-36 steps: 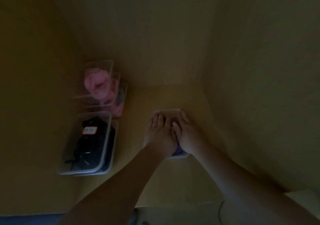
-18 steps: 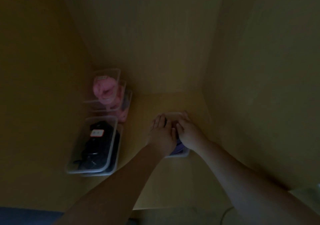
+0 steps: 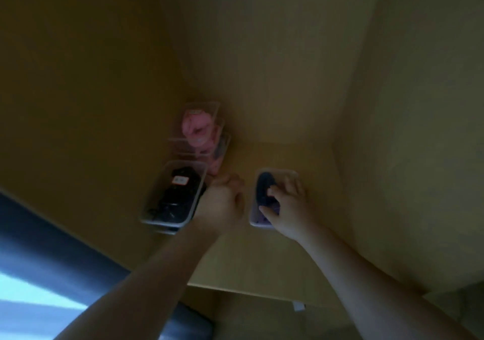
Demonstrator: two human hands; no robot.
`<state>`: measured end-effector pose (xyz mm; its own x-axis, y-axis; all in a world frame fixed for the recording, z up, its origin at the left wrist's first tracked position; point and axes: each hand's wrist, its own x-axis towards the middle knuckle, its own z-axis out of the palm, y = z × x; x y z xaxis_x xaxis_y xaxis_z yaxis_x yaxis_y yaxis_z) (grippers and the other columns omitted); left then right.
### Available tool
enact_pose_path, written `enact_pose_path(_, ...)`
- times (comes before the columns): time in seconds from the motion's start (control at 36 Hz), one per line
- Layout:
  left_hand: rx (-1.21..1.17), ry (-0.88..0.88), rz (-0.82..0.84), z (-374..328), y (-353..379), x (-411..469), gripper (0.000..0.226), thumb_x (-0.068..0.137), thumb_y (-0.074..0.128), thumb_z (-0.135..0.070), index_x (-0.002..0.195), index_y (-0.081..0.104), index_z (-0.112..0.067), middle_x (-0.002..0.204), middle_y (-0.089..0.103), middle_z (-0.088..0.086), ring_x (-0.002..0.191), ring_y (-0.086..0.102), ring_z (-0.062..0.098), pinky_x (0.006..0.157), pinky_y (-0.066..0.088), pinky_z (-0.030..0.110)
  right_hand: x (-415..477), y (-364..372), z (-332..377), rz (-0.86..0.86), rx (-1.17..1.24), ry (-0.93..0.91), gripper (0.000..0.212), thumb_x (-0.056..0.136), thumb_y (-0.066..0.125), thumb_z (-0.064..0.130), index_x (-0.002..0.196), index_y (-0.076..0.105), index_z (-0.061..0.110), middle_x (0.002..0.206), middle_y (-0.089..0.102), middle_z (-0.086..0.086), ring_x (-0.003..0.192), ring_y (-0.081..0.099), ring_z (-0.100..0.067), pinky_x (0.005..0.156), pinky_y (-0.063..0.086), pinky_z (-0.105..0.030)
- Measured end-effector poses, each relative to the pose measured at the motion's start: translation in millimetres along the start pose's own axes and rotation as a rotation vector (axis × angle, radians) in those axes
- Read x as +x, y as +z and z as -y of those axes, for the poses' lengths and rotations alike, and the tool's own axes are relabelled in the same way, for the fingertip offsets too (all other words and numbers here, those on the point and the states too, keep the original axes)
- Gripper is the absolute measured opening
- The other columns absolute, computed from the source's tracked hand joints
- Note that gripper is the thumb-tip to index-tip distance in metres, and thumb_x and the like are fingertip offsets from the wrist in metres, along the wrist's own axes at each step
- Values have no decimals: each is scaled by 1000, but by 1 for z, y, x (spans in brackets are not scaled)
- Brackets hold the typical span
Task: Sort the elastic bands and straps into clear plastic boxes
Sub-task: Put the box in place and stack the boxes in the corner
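Inside a dim yellow-walled compartment, a small clear plastic box (image 3: 277, 176) with dark purple bands lies on the floor at centre right. My right hand (image 3: 289, 206) rests on it, fingers spread over its lid and right side. My left hand (image 3: 222, 202) is curled into a loose fist just left of that box, beside the near corner of a clear box of black bands (image 3: 174, 193). Whether the fist holds anything is hidden. Behind that, clear boxes of pink bands (image 3: 200, 130) are stacked against the left wall.
Yellow walls close in on the left, back and right (image 3: 406, 130). The yellow floor (image 3: 262, 261) ends at a front edge near me. A dark blue surface (image 3: 39, 235) and a bright patch show at the lower left, outside the compartment.
Both hands lay together on the purple box. My left hand has lifted off, moved left and curled shut; my right hand stays on the box. The view has shifted and tilted.
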<state>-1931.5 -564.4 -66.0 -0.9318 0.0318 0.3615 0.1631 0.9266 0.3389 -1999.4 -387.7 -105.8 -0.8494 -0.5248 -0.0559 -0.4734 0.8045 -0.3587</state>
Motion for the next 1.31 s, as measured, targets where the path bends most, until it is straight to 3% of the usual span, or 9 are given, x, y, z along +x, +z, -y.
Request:
enact_pose_path(0.08,-3,-48,20,11,-18,-12,11,72,35,-17,66,44,-19,74,53,10,70,53,30,56,34,26,6,0,13,97,-86,-33,81,87,34,73,151,29,23,162,2,-6,147,2,-34,119,8,-49)
enact_pose_path(0.19,22,-143,75,11,-21,-32,24,73,38,-18,77,59,-9,90,57,11,81,57,31,61,51,36,3,5,17,247,-194,-26,103,75,24,89,155,10,26,162,-8,-5,146,-7,-37,119,-1,-53)
enact_pose_path(0.64,-8,-101,114,5,-6,-33,35,81,49,-13,112,65,-11,117,59,6,107,56,23,80,48,27,22,-11,-10,230,-279,122,83,89,30,74,155,9,28,162,-5,-1,146,-10,-36,119,7,-50)
enact_pose_path(0.78,-85,-42,31,15,-18,-40,20,76,49,-10,87,65,-10,91,61,8,83,60,27,64,45,24,22,-19,8,131,-282,133,71,93,36,65,150,28,24,160,9,-10,146,0,-38,118,12,-51)
enact_pose_path(0.86,-65,-69,-19,27,-30,-52,20,80,56,-6,96,68,-8,103,64,9,96,61,28,72,52,27,21,-15,51,52,36,79,67,96,42,54,151,29,17,158,21,-7,144,23,-29,115,29,-40)
enact_pose_path(1.0,87,-224,-138,49,-45,-80,30,84,58,-14,112,67,-7,119,61,12,113,56,32,87,54,41,15,0,123,206,705,125,67,95,45,55,149,32,17,152,35,-1,135,39,-21,108,34,-32)
enact_pose_path(1.11,127,-399,-56,60,-47,-110,62,88,37,-52,129,57,-10,138,51,13,131,43,34,101,44,42,19,19,153,348,1031,255,58,95,47,52,146,32,27,145,41,2,129,43,-25,95,44,-41)
enact_pose_path(1.19,241,-383,164,61,-47,-120,87,82,38,-71,151,23,-20,158,19,3,147,11,24,116,19,43,26,33,162,437,1112,351,61,92,51,57,143,36,27,143,47,0,128,47,-29,95,45,-46)
enact_pose_path(1.31,410,-377,277,64,-45,-119,91,85,63,-31,153,4,-21,161,2,3,148,-1,22,118,0,45,32,39,166,430,1220,402,42,96,53,40,132,50,19,122,59,-3,108,57,-23,94,49,-42)
